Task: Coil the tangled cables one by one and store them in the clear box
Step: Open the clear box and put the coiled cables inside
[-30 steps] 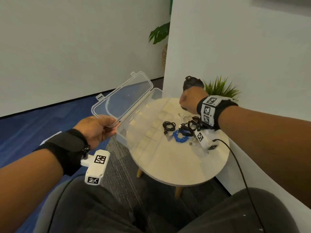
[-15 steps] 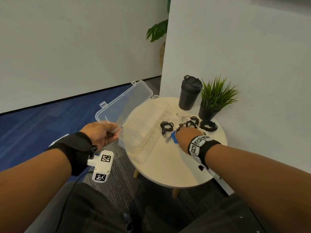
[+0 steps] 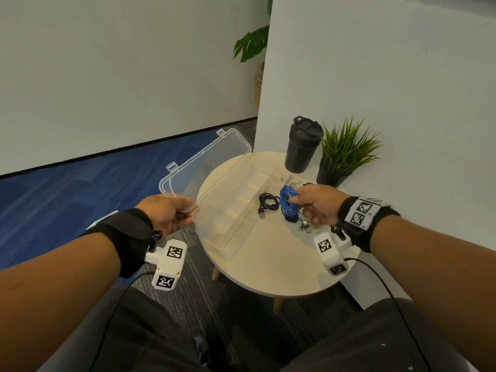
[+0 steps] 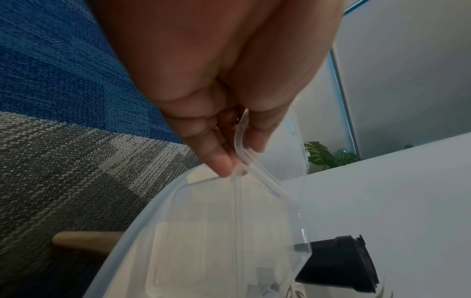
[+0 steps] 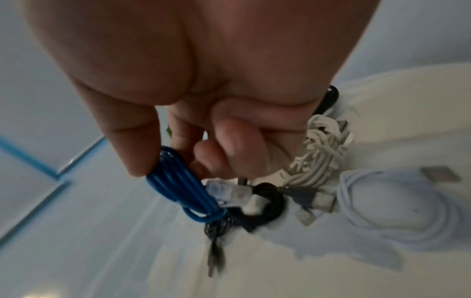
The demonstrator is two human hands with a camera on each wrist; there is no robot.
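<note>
Two hands work over the round pale wooden tabletop (image 3: 268, 267) — the left hand (image 3: 163, 214) pinches the open clear plastic box (image 3: 228, 210) by its near-left lid corner, the right hand (image 3: 315, 204) grips the coiled blue cable (image 3: 288, 204), lifted beside a small black cable (image 3: 268, 204).

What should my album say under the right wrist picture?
Right hand pinching a coiled blue cable.

The blue cable (image 3: 288, 204) is now pinched by the right hand (image 3: 318, 204) and raised off the worktop (image 3: 268, 261), where it lay before.
</note>
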